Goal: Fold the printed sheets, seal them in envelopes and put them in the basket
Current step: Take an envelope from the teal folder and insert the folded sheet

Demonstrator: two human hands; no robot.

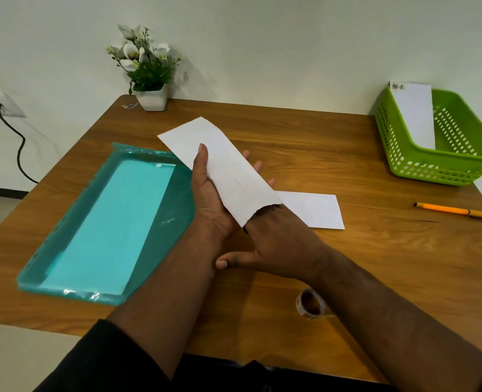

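The envelope (223,171) is held above the middle of the desk (347,264), its long axis running from 11 o'clock to 5 o'clock. The left hand (208,199) grips it along the 9 o'clock edge, thumb on top and fingertips showing past the far edge. The right hand (273,241) has its fingers pushed into the open mouth at the 5 o'clock end, thumb out and free, so it spreads the pocket rather than pinching it.

Thin, light paper like this probably bends and creases easily, and the mouth could tear if forced. The long edges look like the safest hold, with only gentle spreading at the opening.

The folded sheet (316,210) lies flat on the desk just beyond the right hand, at 3 o'clock of the envelope. It too looks limp and light; taking it by a short end should keep the fold shut as it slides in.

The green basket (432,165) stands at 2 o'clock, holding one envelope. A tape roll (312,304) sits at 5 o'clock.
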